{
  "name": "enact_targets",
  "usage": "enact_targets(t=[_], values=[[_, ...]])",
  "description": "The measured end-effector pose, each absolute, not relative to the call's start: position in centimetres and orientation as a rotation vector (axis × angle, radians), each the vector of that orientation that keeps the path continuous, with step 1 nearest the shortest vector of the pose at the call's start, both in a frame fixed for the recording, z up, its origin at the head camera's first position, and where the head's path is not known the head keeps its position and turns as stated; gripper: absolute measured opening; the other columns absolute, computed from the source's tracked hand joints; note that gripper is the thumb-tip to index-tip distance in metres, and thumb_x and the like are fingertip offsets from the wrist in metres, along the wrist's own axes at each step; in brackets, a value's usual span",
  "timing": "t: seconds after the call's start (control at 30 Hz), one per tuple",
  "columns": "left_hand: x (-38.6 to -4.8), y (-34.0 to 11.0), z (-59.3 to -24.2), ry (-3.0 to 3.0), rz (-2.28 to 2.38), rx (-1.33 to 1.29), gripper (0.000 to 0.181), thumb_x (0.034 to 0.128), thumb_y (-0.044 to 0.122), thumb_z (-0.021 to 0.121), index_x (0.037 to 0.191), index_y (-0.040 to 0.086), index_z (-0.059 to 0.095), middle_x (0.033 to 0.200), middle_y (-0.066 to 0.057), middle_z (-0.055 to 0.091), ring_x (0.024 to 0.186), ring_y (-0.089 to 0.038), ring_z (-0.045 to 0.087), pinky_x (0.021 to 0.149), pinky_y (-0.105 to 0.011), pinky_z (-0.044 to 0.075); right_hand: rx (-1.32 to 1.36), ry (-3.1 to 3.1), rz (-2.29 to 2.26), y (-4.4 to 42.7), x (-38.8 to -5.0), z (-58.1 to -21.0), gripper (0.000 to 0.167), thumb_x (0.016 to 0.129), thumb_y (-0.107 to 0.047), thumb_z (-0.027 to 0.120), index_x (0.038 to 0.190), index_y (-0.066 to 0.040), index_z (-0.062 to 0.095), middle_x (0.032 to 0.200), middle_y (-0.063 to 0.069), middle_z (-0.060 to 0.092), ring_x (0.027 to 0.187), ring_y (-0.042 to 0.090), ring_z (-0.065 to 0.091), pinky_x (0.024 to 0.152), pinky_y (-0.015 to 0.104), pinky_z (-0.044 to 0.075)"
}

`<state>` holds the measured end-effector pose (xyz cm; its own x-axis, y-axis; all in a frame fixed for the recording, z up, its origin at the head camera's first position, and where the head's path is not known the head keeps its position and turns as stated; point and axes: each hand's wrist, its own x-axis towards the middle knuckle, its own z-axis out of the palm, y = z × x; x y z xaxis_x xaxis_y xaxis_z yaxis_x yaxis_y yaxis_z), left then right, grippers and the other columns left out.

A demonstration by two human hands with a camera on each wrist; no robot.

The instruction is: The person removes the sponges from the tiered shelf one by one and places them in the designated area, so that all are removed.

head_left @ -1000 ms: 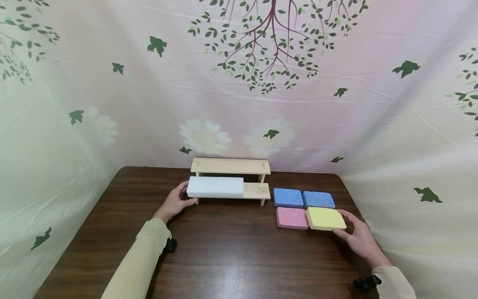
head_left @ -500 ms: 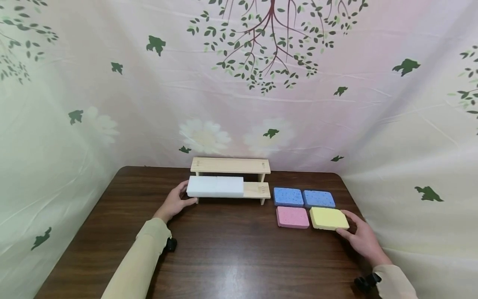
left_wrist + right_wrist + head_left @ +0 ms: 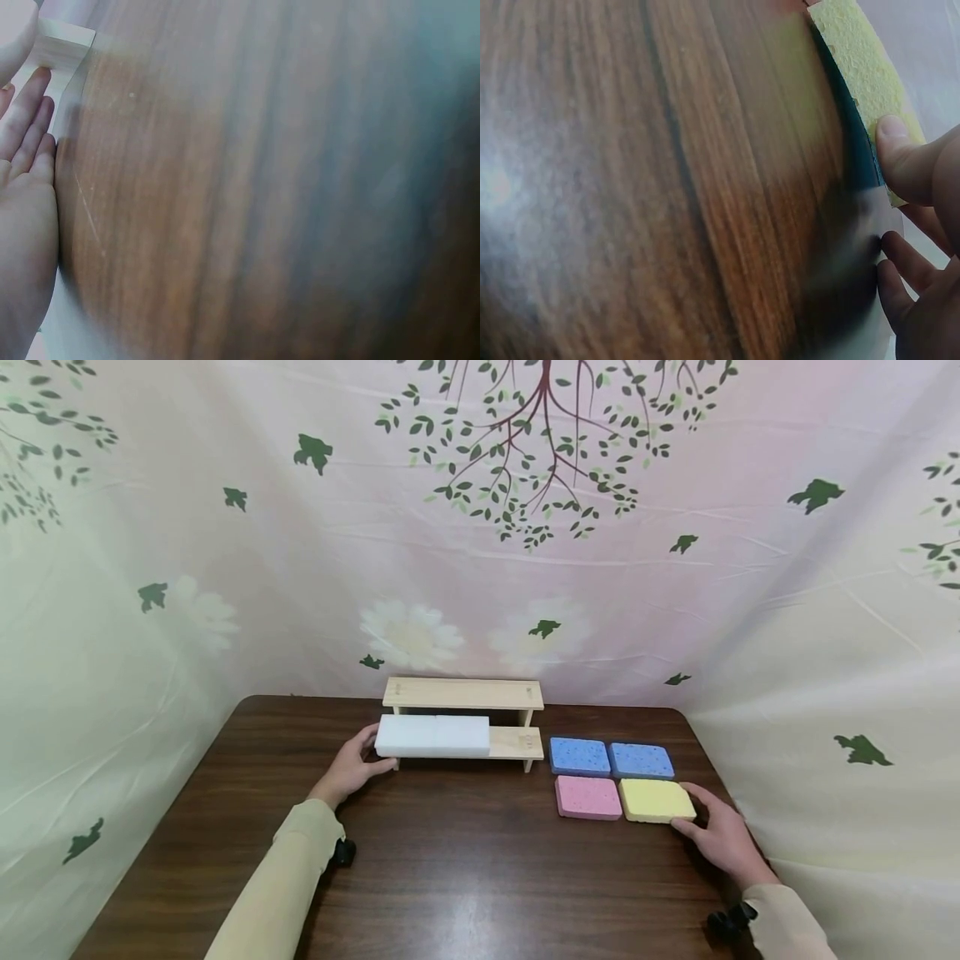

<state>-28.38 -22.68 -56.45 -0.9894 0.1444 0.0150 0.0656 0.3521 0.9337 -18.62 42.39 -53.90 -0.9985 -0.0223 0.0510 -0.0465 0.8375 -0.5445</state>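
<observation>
At the right of the table lies a yellow sponge [image 3: 657,801]. My right hand [image 3: 722,837] pinches its right end, the thumb [image 3: 894,146] on the near edge. A dark teal strip runs along that edge in the right wrist view; I cannot tell what it is. Beside the yellow one is a pink sponge [image 3: 588,798], with two blue sponges [image 3: 580,757] behind them. White sponge blocks [image 3: 432,736] lie end to end on the lower step of a wooden rack [image 3: 517,742]. My left hand [image 3: 348,768] holds their left end between thumb and fingers, other fingers near the rack's wood.
The rack's upper step [image 3: 463,692] stands behind the white blocks, close to the patterned cloth backdrop [image 3: 465,568]. Brown wood tabletop [image 3: 465,877] stretches in front of the rack and sponges. Cloth also hangs along both sides.
The yellow sponge moved right, away from the pink one, then slightly back left with my right hand. My left hand and the white blocks stayed put.
</observation>
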Motion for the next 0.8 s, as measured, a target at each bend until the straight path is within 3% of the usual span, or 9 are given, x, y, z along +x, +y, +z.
enact_targets(t=[0.8], values=[[-28.45, -22.85, -56.59, 2.526, 1.731, 0.187, 0.088, 0.0890, 0.019, 0.087, 0.161, 0.009, 0.038, 0.155, -0.019, 0.054, 0.150, -0.039, 0.041, 0.124, -0.061, 0.027, 0.116, -3.025, 0.753, 42.60, -19.06, -54.35, 0.076, 0.091, -0.022, 0.084, 0.148, 0.009, 0.046, 0.144, 0.040, 0.051, 0.130, 0.060, 0.048, 0.101, 0.073, 0.041]])
